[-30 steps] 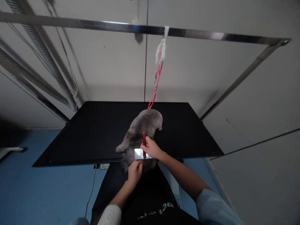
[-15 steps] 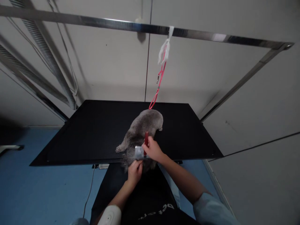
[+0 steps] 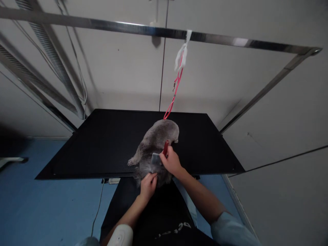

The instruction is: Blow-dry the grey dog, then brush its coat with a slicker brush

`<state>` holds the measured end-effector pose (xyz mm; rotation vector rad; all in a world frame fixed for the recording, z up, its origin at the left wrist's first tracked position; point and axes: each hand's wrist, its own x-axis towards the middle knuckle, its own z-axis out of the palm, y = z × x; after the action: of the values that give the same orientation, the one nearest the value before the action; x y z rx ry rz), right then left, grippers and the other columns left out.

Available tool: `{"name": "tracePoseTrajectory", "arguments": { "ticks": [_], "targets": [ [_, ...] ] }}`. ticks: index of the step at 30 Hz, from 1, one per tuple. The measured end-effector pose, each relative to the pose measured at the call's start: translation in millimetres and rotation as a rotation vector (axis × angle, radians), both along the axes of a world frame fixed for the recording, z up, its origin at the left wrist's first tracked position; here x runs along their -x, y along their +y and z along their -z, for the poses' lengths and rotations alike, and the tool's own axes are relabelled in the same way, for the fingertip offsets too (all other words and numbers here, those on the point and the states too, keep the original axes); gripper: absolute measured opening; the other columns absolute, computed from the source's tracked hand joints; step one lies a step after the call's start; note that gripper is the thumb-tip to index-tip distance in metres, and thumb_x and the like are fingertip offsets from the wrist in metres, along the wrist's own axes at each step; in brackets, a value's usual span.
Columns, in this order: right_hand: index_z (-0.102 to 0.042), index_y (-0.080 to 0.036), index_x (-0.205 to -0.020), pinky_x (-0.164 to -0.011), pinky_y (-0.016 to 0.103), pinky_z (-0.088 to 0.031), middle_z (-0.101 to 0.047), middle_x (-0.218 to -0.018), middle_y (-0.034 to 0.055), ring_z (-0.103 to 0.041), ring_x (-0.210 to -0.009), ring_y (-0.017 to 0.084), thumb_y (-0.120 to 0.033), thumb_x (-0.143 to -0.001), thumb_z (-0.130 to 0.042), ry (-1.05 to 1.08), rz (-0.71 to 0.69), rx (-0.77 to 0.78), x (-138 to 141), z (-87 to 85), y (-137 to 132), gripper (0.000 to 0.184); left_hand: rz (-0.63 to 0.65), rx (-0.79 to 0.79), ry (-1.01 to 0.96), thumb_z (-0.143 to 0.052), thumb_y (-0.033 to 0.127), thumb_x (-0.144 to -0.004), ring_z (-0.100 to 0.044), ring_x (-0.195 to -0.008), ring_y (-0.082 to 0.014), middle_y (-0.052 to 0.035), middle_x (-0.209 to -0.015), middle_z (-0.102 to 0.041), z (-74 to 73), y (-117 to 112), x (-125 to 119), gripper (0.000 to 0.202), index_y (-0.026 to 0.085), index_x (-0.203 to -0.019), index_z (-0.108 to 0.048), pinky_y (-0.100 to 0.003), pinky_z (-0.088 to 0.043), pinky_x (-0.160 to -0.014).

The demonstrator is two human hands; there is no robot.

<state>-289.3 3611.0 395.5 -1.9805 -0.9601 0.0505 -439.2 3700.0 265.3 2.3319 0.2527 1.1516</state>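
The right hand (image 3: 171, 161) is clamped on the red handle of a light, stiff slicker brush with a rectangular metal head (image 3: 156, 158), laid on the soft, yielding grey fluffy dog (image 3: 156, 143) at the near edge of the black grooming table (image 3: 102, 143), while the left hand (image 3: 148, 185) grips the dog's hind fur, probably the surest hold.

Black rectangular matt table top (image 3: 102, 143) across mid-frame. Shiny steel overhead bar (image 3: 128, 28) along the top of the frame, angled steel brace (image 3: 269, 85) descending at right. White cloth strip (image 3: 180, 56) knotted on the bar, upper centre. Two ribbed grey hoses (image 3: 51, 61) at upper left against the pale grey panelled wall (image 3: 123, 75). Blue floor (image 3: 38, 205) lower left, thin cable (image 3: 98, 208) trailing over it.
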Motion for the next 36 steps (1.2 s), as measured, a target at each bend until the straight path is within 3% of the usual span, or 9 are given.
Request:
{"name": "tracePoseTrajectory", "arguments": {
  "ticks": [6, 9, 13, 18, 21, 25, 27, 30, 36],
  "targets": [
    [-0.049, -0.021, -0.093, -0.06, 0.024, -0.04, -0.063, -0.075, 0.0002, -0.06, -0.065, 0.015, -0.032, -0.082, -0.053, -0.007, 0.06, -0.008, 0, 0.4, -3, 0.016, 0.025, 0.008, 0.005, -0.048, 0.014, -0.088, -0.06, -0.066, -0.0118, -0.0037, -0.072, -0.062, 1.2, 0, 0, 0.018, 0.015, -0.092, -0.066, -0.021, -0.048, -0.063],
    [-0.05, -0.021, -0.089, -0.057, 0.023, -0.039, -0.062, -0.069, -0.0013, -0.059, -0.06, 0.014, -0.031, -0.08, -0.055, 0.027, -0.031, 0.038, 1, 0.1, -4, 0.014, 0.019, -0.002, 0.01, -0.048, 0.014, -0.088, -0.058, -0.064, -0.0113, -0.0029, -0.07, -0.06, 2.2, 0, 1, 0.018, 0.015, -0.09, -0.066, -0.021, -0.047, -0.061],
    [-0.049, -0.021, -0.094, -0.059, 0.023, -0.04, -0.063, -0.072, -0.0002, -0.061, -0.065, 0.015, -0.033, -0.082, -0.053, 0.049, 0.12, -0.066, -1, 0.1, -8, 0.017, 0.024, 0.002, 0.002, -0.047, 0.015, -0.088, -0.058, -0.064, -0.0111, -0.0028, -0.07, -0.06, 2.0, 0, 2, 0.019, 0.015, -0.091, -0.066, -0.021, -0.047, -0.061],
    [-0.051, -0.022, -0.09, -0.057, 0.023, -0.041, -0.063, -0.071, -0.0013, -0.059, -0.06, 0.014, -0.031, -0.079, -0.056, 0.117, -0.012, -0.011, 0, 5.5, -6, 0.015, 0.023, 0.032, 0.017, -0.045, 0.018, -0.089, -0.059, -0.064, -0.0118, -0.0035, -0.07, -0.061, 0.1, -2, 4, 0.021, 0.015, -0.088, -0.066, -0.022, -0.047, -0.062],
    [-0.05, -0.021, -0.094, -0.061, 0.024, -0.042, -0.064, -0.074, 0.0003, -0.06, -0.065, 0.015, -0.031, -0.081, -0.054, 0.1, 0.129, -0.079, -2, 6.1, -3, 0.017, -0.016, 0.091, 0.061, -0.046, 0.022, -0.088, -0.059, -0.06, -0.0117, -0.0019, -0.066, -0.06, -3.7, -2, 4, 0.021, 0.015, -0.086, -0.066, -0.021, -0.047, -0.059],
    [-0.05, -0.021, -0.09, -0.059, 0.023, -0.043, -0.063, -0.071, -0.0012, -0.06, -0.062, 0.014, -0.03, -0.078, -0.056, 0.161, -0.034, -0.066, -10, 5.8, 6, 0.016, -0.156, 0.223, 0.222, -0.055, 0.031, -0.083, -0.052, -0.044, -0.0117, 0.0063, -0.051, -0.052, -14.9, 4, 3, 0.042, 0.012, -0.121, -0.053, -0.021, -0.041, -0.047],
    [-0.05, -0.021, -0.089, -0.058, 0.023, -0.043, -0.063, -0.07, -0.0017, -0.06, -0.061, 0.014, -0.03, -0.078, -0.056, 0.202, 0.008, -0.068, -17, 5.2, 12, 0.015, -0.134, 0.188, 0.317, -0.055, 0.03, -0.083, -0.054, -0.044, -0.0127, 0.0062, -0.051, -0.054, -21.6, 10, 4, 0.049, 0.015, -0.129, -0.049, -0.022, -0.042, -0.047],
    [-0.049, -0.021, -0.096, -0.06, 0.024, -0.044, -0.063, -0.072, -0.0012, -0.061, -0.064, 0.015, -0.032, -0.079, -0.055, 0.169, 0.134, -0.174, -26, 3.1, 18, 0.021, -0.12, -0.008, 0.33, -0.05, 0.023, -0.085, -0.063, -0.06, -0.0157, -0.0012, -0.068, -0.066, -32.4, 19, 8, 0.028, 0.02, -0.109, -0.064, -0.025, -0.047, -0.058],
    [-0.05, -0.02, -0.094, -0.06, 0.024, -0.045, -0.063, -0.073, -0.0007, -0.06, -0.066, 0.014, -0.03, -0.08, -0.052, 0.203, 0.066, -0.206, -43, 0.0, 27, 0.018, -0.167, -0.3, 0.205, -0.055, 0.025, -0.083, -0.06, -0.096, -0.0251, -0.0114, -0.102, -0.065, -56.6, 32, 1, 0.016, 0.018, -0.074, -0.066, -0.039, -0.048, -0.084]
  ]
}}
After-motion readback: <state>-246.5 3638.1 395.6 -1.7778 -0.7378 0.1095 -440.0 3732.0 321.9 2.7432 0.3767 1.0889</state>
